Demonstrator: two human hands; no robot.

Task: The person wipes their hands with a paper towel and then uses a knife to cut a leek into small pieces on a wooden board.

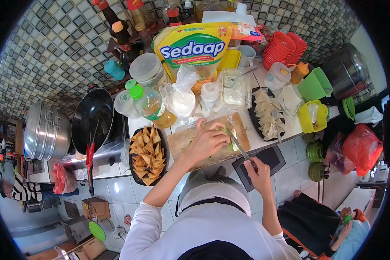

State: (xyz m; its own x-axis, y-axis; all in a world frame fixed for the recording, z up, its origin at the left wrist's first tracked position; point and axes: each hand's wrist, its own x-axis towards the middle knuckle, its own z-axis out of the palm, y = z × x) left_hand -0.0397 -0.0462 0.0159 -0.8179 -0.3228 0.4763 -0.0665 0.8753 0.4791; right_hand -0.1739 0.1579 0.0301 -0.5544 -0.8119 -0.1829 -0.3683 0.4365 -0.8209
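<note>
Head camera: the left hand point(209, 139) pins the green vegetable point(228, 138) on the cutting board point(184, 141) at the counter's front edge. The right hand point(256, 170) grips the knife point(237, 146), blade beside those fingertips. One slip could nick them.

Head-worn fisheye looks steeply down at counter point(290, 125).
</note>
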